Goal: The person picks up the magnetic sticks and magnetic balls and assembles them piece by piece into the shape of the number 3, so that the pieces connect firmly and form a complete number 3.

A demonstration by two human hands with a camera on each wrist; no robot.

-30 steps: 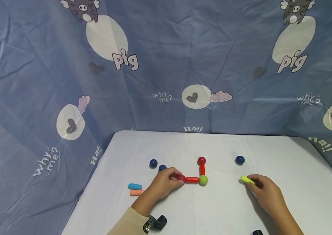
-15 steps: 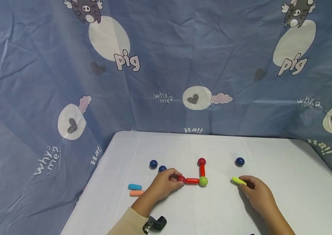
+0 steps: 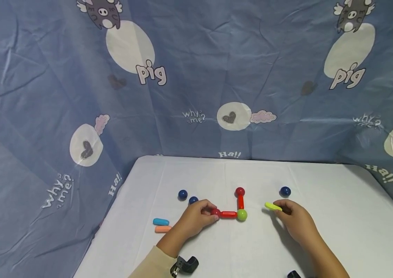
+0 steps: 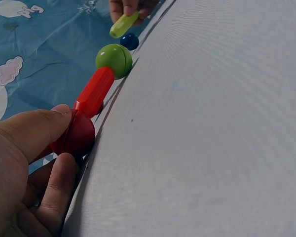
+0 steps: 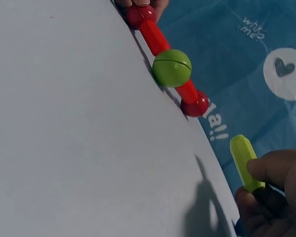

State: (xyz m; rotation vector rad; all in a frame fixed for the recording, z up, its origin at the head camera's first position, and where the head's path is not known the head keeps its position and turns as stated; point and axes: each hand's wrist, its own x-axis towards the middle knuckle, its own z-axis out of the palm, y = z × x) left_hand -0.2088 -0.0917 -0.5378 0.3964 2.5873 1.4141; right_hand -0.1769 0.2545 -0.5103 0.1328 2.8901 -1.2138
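My left hand (image 3: 196,219) pinches a red ball (image 4: 78,136) between thumb and fingers. That ball is the left end of an L-shaped piece: a red stick (image 3: 228,214) runs to a green ball (image 3: 242,215), and a second red stick (image 3: 240,202) leads away to another red ball (image 3: 239,191). My right hand (image 3: 295,220) pinches a yellow-green stick (image 5: 243,160) by one end, its free end pointing left toward the L-shaped piece, apart from it. In the head view the stick's shadow falls on the table below it.
Two blue balls (image 3: 182,194) lie behind my left hand, and another blue ball (image 3: 285,191) lies behind my right hand. A blue stick (image 3: 160,222) and an orange stick (image 3: 162,229) lie left of my left forearm. A patterned blue cloth (image 3: 196,77) hangs behind the white table (image 3: 252,251).
My right hand has moved left with the yellow-green stick, closer to the L-shaped piece. My left hand stays in place on the red ball.
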